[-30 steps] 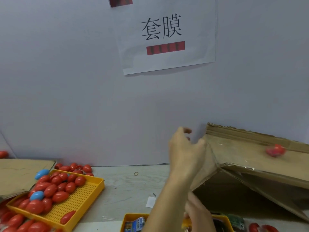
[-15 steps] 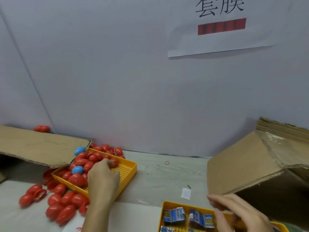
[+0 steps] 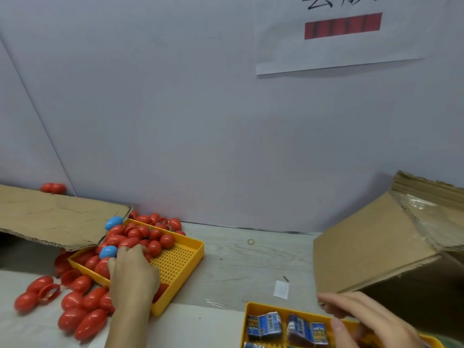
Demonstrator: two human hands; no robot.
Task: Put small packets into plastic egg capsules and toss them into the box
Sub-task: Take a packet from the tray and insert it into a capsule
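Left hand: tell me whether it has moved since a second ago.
Yes. The left hand was raised by the cardboard box flap on the right; now it is down on the red egg capsules in the yellow tray.

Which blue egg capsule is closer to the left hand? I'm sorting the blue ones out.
The blue egg capsule inside the yellow tray, right beside the left hand. The other blue capsule lies farther back, against the cardboard flap.
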